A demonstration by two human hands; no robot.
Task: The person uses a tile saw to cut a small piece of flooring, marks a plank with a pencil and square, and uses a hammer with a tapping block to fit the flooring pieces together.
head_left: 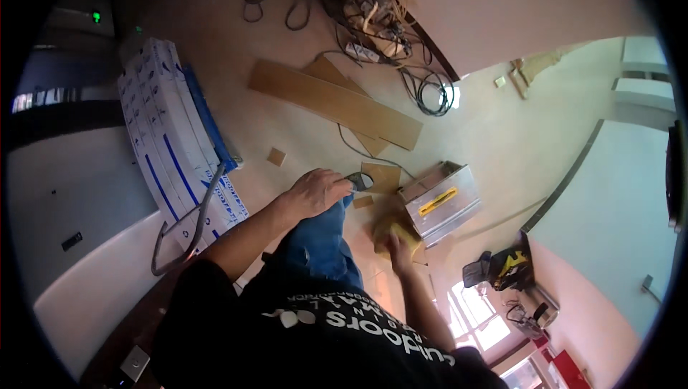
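Left hand: (315, 192) at frame centre, laid palm-down over the knee, fingers loosely curled, nothing gripped.
Right hand: (396, 240) just right of centre, closed on a yellowish wood offcut (393, 230), beside the metal toolbox (441, 199).
Risk: the offcut may be knocked against the toolbox edge, judged from their closeness.
Surroundings: long planks (337, 102) above centre; cable tangle (373, 16) at top; boxed flooring packs (179, 138) at left.
Obstruction: small wood pieces (380, 178) lie scattered on the floor (502, 138) near both hands.

Stack of long flat packs (168, 135), white with blue stripes and print, on the floor left of the person, running away from them. Blue-edged one lies on its far side. Yellow rectangular label (438, 201) on the side of the grey metal case (459, 206) to the right. No screens or signs visible.
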